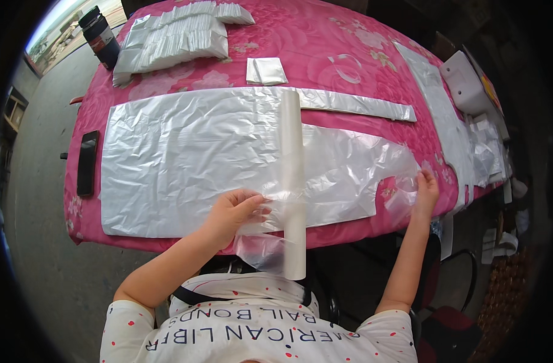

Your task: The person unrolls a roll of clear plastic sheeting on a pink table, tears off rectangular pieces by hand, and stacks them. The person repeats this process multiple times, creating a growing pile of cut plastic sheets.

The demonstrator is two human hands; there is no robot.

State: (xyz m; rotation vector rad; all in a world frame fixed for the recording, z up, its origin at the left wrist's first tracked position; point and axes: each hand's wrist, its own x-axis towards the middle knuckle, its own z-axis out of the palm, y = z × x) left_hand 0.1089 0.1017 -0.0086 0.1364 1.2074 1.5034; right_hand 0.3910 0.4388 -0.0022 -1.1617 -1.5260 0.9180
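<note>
A pile of large clear-white plastic sheets (173,157) lies flat across the front of the table. Over it, running from the middle of the pile to past the table's front edge, is a long pale roll of plastic film (293,230). My left hand (233,212) is closed just left of the roll, its thumb and fingers pinching thin clear film. At the right, my right hand (428,186) pinches the far corner of a clear plastic sheet (355,163) that spreads out between it and the roll. The sheet's corner is lifted off the tablecloth.
A pink floral tablecloth (276,36) covers the table. Stacked folded plastic (179,39) and a dark jar (99,37) stand far left. A small folded packet (266,71), a long plastic strip (355,104), a phone (87,163) and a white container (464,83) surround the pile.
</note>
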